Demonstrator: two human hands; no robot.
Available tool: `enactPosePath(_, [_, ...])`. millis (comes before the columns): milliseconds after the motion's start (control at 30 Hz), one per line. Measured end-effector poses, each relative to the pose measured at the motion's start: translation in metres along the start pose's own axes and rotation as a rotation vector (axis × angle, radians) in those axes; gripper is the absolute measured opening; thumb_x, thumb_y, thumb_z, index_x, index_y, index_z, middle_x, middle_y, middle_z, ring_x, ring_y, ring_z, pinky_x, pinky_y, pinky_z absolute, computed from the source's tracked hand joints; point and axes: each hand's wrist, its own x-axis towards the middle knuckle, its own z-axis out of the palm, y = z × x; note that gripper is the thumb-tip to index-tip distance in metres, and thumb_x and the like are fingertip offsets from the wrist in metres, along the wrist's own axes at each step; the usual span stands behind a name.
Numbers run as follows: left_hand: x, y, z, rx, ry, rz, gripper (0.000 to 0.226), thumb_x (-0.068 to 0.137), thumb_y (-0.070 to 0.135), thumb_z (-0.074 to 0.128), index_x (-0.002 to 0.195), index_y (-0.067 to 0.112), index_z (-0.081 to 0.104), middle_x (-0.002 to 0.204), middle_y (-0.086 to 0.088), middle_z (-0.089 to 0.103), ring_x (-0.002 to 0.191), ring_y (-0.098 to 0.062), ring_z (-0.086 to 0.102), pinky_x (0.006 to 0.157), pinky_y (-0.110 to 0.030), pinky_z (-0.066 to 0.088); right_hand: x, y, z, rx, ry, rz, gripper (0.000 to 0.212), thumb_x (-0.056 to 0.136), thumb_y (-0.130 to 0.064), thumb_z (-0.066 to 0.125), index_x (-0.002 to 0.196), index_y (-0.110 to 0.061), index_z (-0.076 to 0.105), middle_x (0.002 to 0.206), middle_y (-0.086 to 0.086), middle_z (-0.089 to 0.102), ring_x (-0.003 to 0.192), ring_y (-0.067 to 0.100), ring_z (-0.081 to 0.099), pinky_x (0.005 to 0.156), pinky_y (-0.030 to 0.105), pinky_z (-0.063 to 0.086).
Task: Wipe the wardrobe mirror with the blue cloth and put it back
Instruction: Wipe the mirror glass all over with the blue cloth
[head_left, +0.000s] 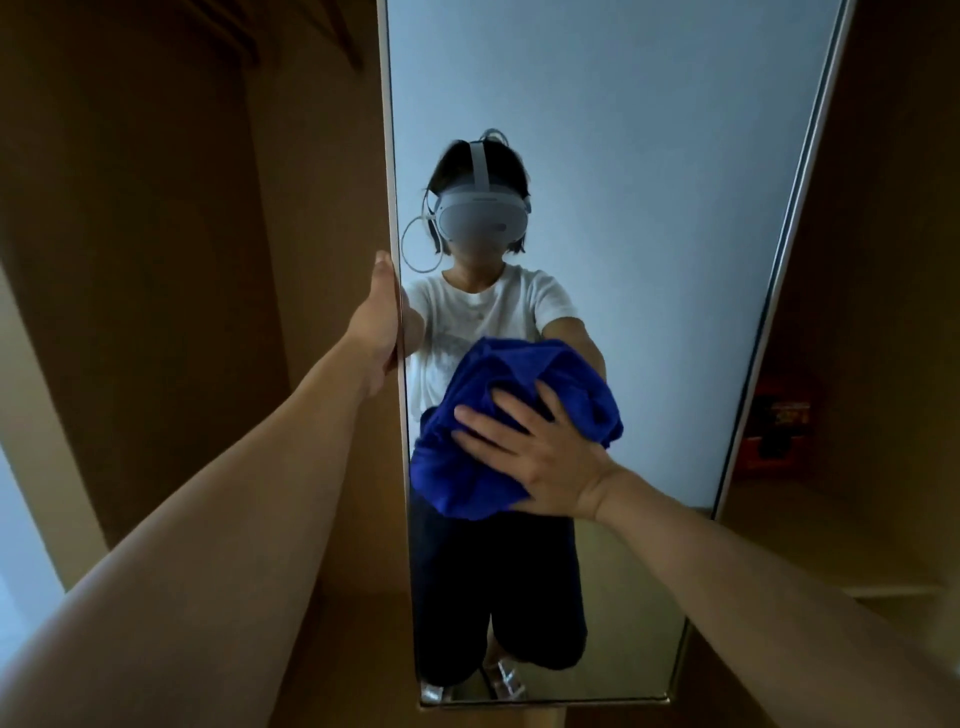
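Against the lower middle of the wardrobe mirror (623, 156), near its left edge: blue cloth (498, 415), bunched, pressed flat to the glass under the right hand (540, 457). Fingers spread and nearly straight over the fabric, palm on it, wrist bent back, forearm reaching up from the lower right. Along the mirror's left edge, higher up: left hand (379, 322), wrapped round the frame, thumb side toward the camera, fingers hidden behind the edge, arm stretched out straight from the lower left.

Single head-worn view, close, facing the wardrobe mirror (623, 156), angled slightly downward, wide-angle
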Motion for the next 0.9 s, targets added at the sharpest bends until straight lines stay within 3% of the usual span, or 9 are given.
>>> enactPosePath(167, [0.000, -0.013, -0.003, 0.016, -0.169, 0.013, 0.091, 0.084, 0.076, 0.013, 0.137, 0.008, 0.044, 0.131, -0.011, 0.055, 0.117, -0.019, 0.054, 0.109, -0.036, 0.032, 0.030, 0.046, -0.012, -0.050, 0.079, 0.184, 0.080, 0.073, -0.062, 0.062, 0.139, -0.020, 0.050, 0.147, 0.004, 0.043, 0.131, 0.035, 0.030, 0.105, 0.059, 0.018])
enactPosePath(233, [0.004, -0.016, -0.001, -0.006, -0.172, 0.033, 0.079, 0.092, 0.064, 0.009, 0.108, 0.013, 0.067, 0.097, -0.004, 0.072, 0.087, -0.012, 0.067, 0.087, -0.024, 0.049, 0.040, 0.052, -0.013, -0.059, 0.119, 0.278, 0.075, 0.076, -0.061, 0.059, 0.138, -0.020, 0.051, 0.147, 0.004, 0.044, 0.130, 0.035, 0.031, 0.104, 0.060, 0.019])
enactPosePath(333, [0.006, -0.023, 0.000, 0.014, -0.133, 0.046, 0.069, 0.096, 0.055, 0.009, 0.087, 0.016, 0.065, 0.069, 0.003, 0.072, 0.064, -0.006, 0.069, 0.053, -0.016, 0.051, 0.044, 0.040, -0.008, -0.059, 0.142, 0.387, 0.076, 0.074, -0.059, 0.061, 0.139, -0.021, 0.049, 0.148, 0.004, 0.043, 0.131, 0.035, 0.030, 0.106, 0.061, 0.015])
enactPosePath(433, [0.002, -0.028, 0.000, -0.001, -0.097, 0.018, 0.067, 0.094, 0.060, 0.016, 0.110, 0.013, 0.061, 0.092, -0.004, 0.073, 0.081, -0.009, 0.069, 0.070, -0.025, 0.052, 0.036, 0.019, 0.000, -0.052, 0.115, 0.414, 0.082, 0.070, -0.060, 0.065, 0.141, -0.022, 0.046, 0.150, 0.004, 0.040, 0.132, 0.036, 0.028, 0.109, 0.060, 0.008])
enactPosePath(500, [-0.001, -0.027, 0.003, -0.047, -0.050, -0.005, 0.072, 0.092, 0.060, 0.021, 0.134, 0.006, 0.044, 0.112, -0.014, 0.062, 0.096, -0.015, 0.062, 0.083, -0.031, 0.049, 0.027, 0.003, 0.006, -0.024, 0.098, 0.350, 0.082, 0.072, -0.059, 0.063, 0.141, -0.021, 0.045, 0.150, 0.004, 0.038, 0.133, 0.037, 0.027, 0.110, 0.059, 0.004])
enactPosePath(633, [-0.001, -0.029, 0.006, -0.069, 0.079, 0.000, 0.077, 0.090, 0.063, 0.029, 0.136, 0.003, 0.043, 0.131, -0.020, 0.053, 0.117, -0.031, 0.054, 0.103, -0.040, 0.038, -0.003, -0.038, 0.019, 0.018, 0.027, 0.209, 0.079, 0.073, -0.060, 0.064, 0.139, -0.021, 0.048, 0.150, 0.002, 0.040, 0.134, 0.035, 0.028, 0.111, 0.057, 0.002])
enactPosePath(733, [0.001, -0.039, 0.002, -0.073, 0.140, 0.015, 0.071, 0.089, 0.060, 0.034, 0.128, 0.004, 0.051, 0.119, -0.011, 0.062, 0.107, -0.025, 0.060, 0.098, -0.038, 0.043, -0.036, -0.066, 0.027, 0.019, -0.089, 0.106, 0.077, 0.077, -0.056, 0.062, 0.143, -0.022, 0.043, 0.153, 0.001, 0.033, 0.136, 0.033, 0.026, 0.113, 0.056, 0.000])
enactPosePath(833, [-0.003, -0.055, 0.001, -0.135, 0.195, 0.029, 0.038, 0.093, 0.044, 0.037, 0.083, 0.017, 0.062, 0.069, 0.003, 0.060, 0.059, -0.011, 0.057, 0.067, -0.028, 0.046, -0.066, -0.078, 0.032, -0.002, -0.194, -0.037, 0.072, 0.081, -0.049, 0.048, 0.146, -0.021, 0.036, 0.155, 0.002, 0.028, 0.139, 0.031, 0.022, 0.114, 0.057, -0.007])
enactPosePath(900, [-0.007, -0.061, 0.004, -0.179, 0.201, 0.033, 0.036, 0.092, 0.039, 0.035, 0.069, 0.020, 0.055, 0.058, 0.004, 0.051, 0.049, -0.010, 0.048, 0.060, -0.026, 0.039, -0.072, -0.076, 0.031, 0.000, -0.204, -0.081, 0.074, 0.080, -0.050, 0.056, 0.146, -0.022, 0.038, 0.154, 0.001, 0.032, 0.139, 0.030, 0.023, 0.115, 0.056, -0.005])
